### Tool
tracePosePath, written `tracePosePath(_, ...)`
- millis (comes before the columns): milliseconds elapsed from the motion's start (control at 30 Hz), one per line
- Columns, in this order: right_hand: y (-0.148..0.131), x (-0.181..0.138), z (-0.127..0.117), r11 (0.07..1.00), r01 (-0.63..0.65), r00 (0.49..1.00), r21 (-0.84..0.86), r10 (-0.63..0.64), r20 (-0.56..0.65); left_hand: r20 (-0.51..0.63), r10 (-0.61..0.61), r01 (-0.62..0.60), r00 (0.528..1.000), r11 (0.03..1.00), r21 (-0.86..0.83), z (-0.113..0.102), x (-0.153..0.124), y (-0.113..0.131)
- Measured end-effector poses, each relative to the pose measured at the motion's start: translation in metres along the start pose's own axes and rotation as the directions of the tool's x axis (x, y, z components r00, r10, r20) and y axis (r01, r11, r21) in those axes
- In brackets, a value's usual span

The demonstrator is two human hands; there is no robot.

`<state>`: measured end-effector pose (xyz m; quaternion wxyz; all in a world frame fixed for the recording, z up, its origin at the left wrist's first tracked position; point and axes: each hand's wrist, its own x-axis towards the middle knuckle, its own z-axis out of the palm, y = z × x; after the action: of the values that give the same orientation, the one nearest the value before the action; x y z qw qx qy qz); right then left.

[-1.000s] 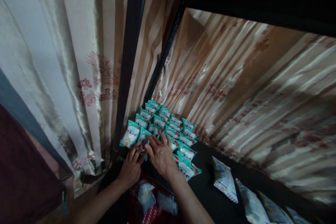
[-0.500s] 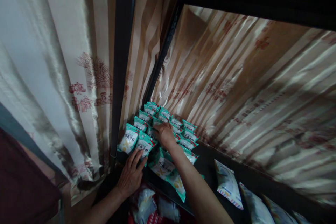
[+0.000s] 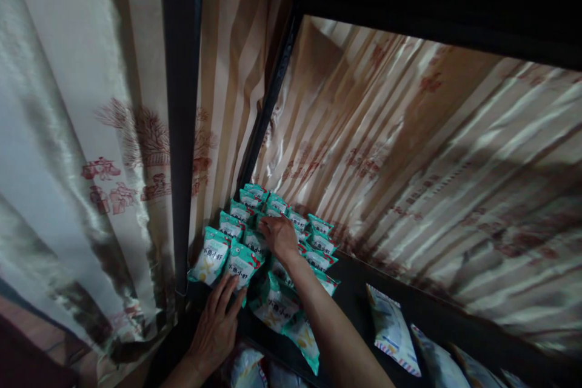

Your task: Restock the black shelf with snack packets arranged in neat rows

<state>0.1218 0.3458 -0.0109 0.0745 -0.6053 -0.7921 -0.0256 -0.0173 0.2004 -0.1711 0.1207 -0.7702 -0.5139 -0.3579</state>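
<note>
Green-and-white snack bags stand in tight rows on a black shelf [image 3: 350,291]. My left hand [image 3: 217,318] rests with its fingers stretched out against the lower part of a front snack bag [image 3: 240,264]. Left of that bag leans another green-and-white bag [image 3: 211,254]. Further back, my right hand [image 3: 279,236] reaches into the middle rows, its fingers bent and closed at the top of a snack bag that the hand largely hides. Under my right forearm, two more bags [image 3: 275,306] tilt at the shelf's front.
Blue-and-white striped-edge packets [image 3: 393,327] lie along the shelf to the right. Patterned beige curtains [image 3: 400,182] hang behind and at the left. A dark upright post [image 3: 179,121] borders the left end, and a dark panel [image 3: 431,0] is overhead. More packets [image 3: 248,367] show below the shelf.
The view has shifted, so the shelf and bags sit slightly lower and further left. Both hands stay at about the same bags, the right one still among the middle rows.
</note>
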Motion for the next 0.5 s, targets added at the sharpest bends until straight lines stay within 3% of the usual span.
tracePosePath(167,0.017,0.024,-0.002,0.997,-0.067,0.997,-0.026,0.068,0.037,-0.007,-0.009,0.009,1.0,1.0,0.008,0.001,0.0,0.0)
tracePosePath(500,0.031,0.061,0.031,0.989,-0.136,0.978,0.056,0.125,0.166,0.001,-0.044,0.044,0.999,0.999,-0.022,0.004,0.001,0.0)
